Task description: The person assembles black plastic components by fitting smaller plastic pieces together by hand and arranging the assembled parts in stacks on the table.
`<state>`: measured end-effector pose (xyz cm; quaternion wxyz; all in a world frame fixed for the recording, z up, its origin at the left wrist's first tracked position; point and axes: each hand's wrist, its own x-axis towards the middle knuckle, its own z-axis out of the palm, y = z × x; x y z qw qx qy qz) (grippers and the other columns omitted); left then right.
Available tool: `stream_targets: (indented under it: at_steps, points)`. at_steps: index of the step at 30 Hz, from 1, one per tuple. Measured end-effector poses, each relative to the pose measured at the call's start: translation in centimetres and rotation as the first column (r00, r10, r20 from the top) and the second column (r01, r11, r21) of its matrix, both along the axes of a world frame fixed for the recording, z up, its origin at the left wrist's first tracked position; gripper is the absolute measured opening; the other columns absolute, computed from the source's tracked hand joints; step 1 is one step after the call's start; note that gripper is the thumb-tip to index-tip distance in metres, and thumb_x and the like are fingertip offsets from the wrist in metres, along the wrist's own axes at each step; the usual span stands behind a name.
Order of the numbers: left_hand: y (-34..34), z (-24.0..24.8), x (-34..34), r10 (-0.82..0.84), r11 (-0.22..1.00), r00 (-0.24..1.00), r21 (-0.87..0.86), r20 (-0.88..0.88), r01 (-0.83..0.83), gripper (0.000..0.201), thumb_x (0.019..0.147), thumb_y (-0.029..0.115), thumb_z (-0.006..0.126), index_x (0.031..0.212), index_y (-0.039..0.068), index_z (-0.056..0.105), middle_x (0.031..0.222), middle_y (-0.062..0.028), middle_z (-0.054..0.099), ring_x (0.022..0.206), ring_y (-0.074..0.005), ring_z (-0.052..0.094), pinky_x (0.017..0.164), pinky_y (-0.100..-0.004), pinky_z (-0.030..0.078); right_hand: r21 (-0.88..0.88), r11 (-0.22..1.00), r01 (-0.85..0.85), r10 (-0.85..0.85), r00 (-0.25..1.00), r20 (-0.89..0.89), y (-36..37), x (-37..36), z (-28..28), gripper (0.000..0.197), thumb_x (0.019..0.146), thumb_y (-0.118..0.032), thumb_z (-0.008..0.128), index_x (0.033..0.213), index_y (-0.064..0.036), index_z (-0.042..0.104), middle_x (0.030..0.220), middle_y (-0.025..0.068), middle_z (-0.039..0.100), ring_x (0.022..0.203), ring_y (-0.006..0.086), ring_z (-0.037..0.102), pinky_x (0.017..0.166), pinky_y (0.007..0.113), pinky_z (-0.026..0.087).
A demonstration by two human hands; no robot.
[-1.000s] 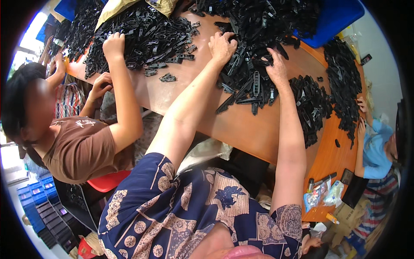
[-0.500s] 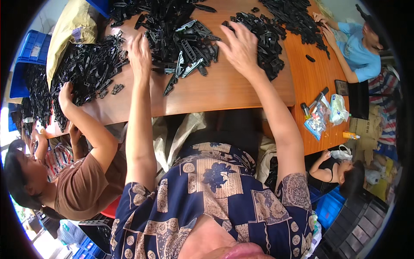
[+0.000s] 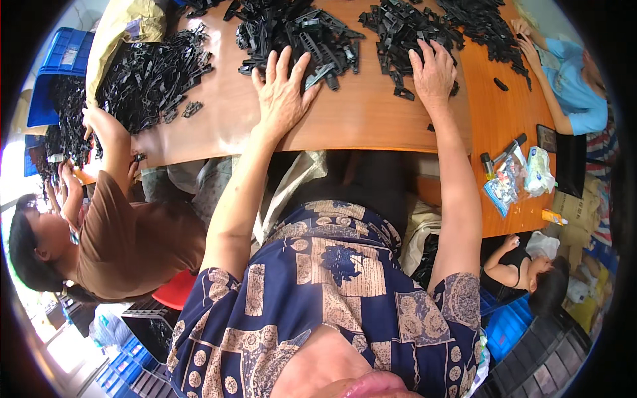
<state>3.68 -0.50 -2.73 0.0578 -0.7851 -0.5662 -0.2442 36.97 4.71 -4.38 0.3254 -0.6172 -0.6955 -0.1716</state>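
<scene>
My left hand lies spread at the near edge of a middle pile of black plastic parts, its fingertips at the lowest pieces. A few parts in this pile catch the light and look silvery. My right hand rests over the near side of another heap of black plastic parts, fingers apart and slightly bent. Nothing shows gripped in either hand. Small loose pieces lie beside the right hand and wrist.
At left a person in brown reaches to a wide heap of black parts, near a blue crate and a tan sack. A person in light blue works at right. Plastic packets lie on the orange table.
Both hands have moved right and nearer to me against the piles. The middle pile is more gathered, with bare tabletop on both sides. The person in brown has shifted an arm.
</scene>
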Motion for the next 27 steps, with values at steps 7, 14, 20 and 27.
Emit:
stream_targets:
  at_steps: [7,14,20,27]
  points:
    - [-0.8,0.7,-1.2,-0.003,0.999,0.996,0.046,0.085,-0.001,0.07,0.085,0.046,0.073,0.146,0.021,0.049,0.152,-0.0134,0.042,0.141,-0.0367,0.037,0.111,-0.0603,0.025,-0.07,0.978,-0.194,0.161,0.93,-0.332,-4.7,0.9,4.8,0.029,0.099,-0.024,0.062,0.124,-0.0095,0.066,0.124,0.013,0.062,0.111,0.0277,0.062,0.091,0.041,0.05]
    - [-1.5,1.7,0.9,-0.043,0.981,0.989,0.192,0.14,0.016,0.025,0.08,0.026,0.076,0.101,0.014,0.07,0.091,-0.0031,0.059,0.092,-0.0247,0.054,0.088,-0.0439,0.034,-0.38,0.874,-0.302,-0.036,0.741,-0.671,-12.6,4.2,4.7,0.023,0.098,-0.008,0.062,0.121,-0.0032,0.065,0.096,0.0093,0.071,0.085,0.0149,0.069,0.076,0.028,0.055]
    - [-0.9,1.4,1.2,0.045,0.992,0.999,0.121,-0.016,-0.042,0.025,0.08,0.027,0.076,0.103,0.019,0.07,0.093,-0.0018,0.061,0.093,-0.0243,0.057,0.088,-0.0441,0.036,-0.467,0.828,-0.311,0.121,0.912,-0.391,-14.4,1.9,6.4,0.022,0.089,-0.007,0.069,0.11,-0.0026,0.064,0.096,0.0134,0.063,0.08,0.0296,0.067,0.073,0.038,0.054]
    - [-4.1,2.9,1.7,-0.246,0.969,0.93,0.085,0.272,0.231,0.034,0.075,0.004,0.078,0.105,0.006,0.061,0.095,-0.01,0.065,0.088,-0.0323,0.061,0.078,-0.0426,0.047,-0.494,0.807,-0.324,0.196,0.936,-0.292,-14.2,2.3,5.2,0.027,0.088,-0.012,0.071,0.112,-0.0043,0.062,0.103,0.012,0.06,0.091,0.0334,0.065,0.076,0.043,0.053]
